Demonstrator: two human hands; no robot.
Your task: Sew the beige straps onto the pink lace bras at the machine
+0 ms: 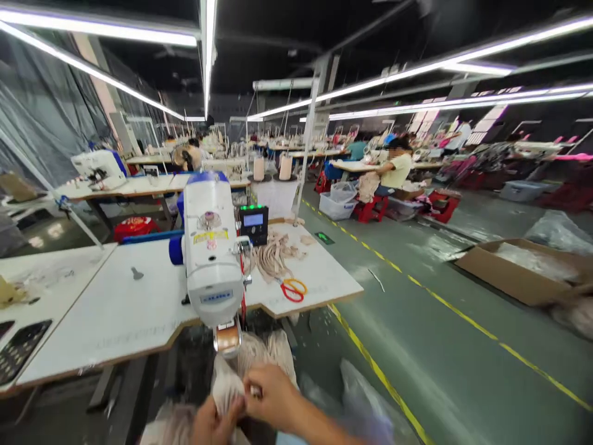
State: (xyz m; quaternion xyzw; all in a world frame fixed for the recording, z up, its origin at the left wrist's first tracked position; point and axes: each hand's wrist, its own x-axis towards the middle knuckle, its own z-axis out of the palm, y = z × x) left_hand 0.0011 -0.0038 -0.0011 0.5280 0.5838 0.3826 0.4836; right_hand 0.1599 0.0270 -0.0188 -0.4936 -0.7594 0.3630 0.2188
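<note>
Low in the middle of the head view, my left hand [217, 420] is closed on a piece of cream fabric [223, 384]. Beside it, my right hand [273, 395] is curled with its fingers pinched at the fabric's right edge. Both hands are just below the front end of a white and blue sewing machine [210, 247]. More beige fabric [280, 352] hangs behind my right hand, under the machine's end. What lies inside my curled right fingers is partly hidden.
On the white table [319, 266] lie scissors [293, 289] with red and orange handles and a heap of beige strips [271, 256]. A control box [253, 225] stands by the machine. To the right are a cardboard box [509, 272] and a seated person [393, 170].
</note>
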